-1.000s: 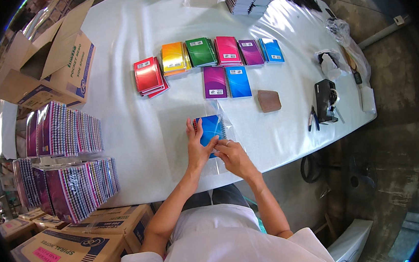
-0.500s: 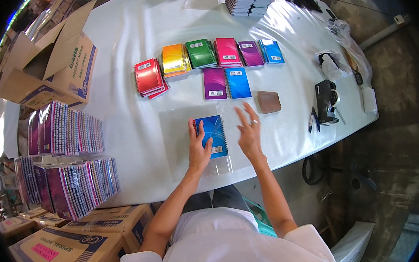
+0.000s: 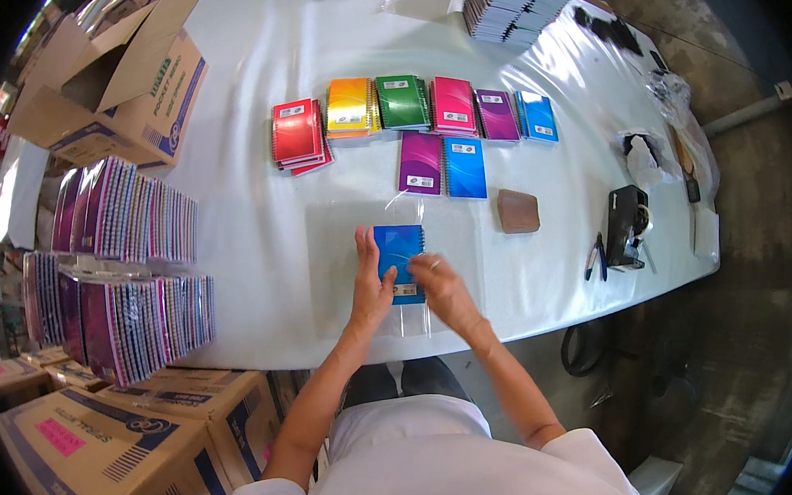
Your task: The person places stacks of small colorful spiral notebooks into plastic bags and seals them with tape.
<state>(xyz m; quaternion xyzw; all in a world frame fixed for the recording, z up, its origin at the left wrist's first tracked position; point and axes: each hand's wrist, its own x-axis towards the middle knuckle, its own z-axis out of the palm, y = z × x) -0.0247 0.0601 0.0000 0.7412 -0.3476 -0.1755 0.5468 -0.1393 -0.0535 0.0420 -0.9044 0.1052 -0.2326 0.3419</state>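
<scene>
A blue spiral notebook (image 3: 400, 247) lies in front of me on a clear plastic sheet (image 3: 416, 323), its wire binding to the right. My left hand (image 3: 373, 282) grips the left edge, thumb across the cover and fingers along the side. Over the notebook's right edge, my right hand (image 3: 443, 290) has its fingers curled together; whatever they pinch is hidden and slightly blurred. Just beyond lie a purple notebook (image 3: 420, 164) and another blue notebook (image 3: 465, 168), side by side. To the right of the sheet rests a brown block (image 3: 518, 211).
Behind stands a row of small notebook piles, from red (image 3: 295, 133) to blue (image 3: 537, 117). A tape dispenser (image 3: 626, 227) and pens (image 3: 596, 257) lie right. Wrapped notebook stacks (image 3: 133, 329) and an open carton (image 3: 138, 105) stand left; a tall notebook stack (image 3: 516, 1) is far back.
My right hand has come down and left from open air onto the notebook's right edge, its fingers closing. The left hand keeps its hold. The whole view has shifted slightly.
</scene>
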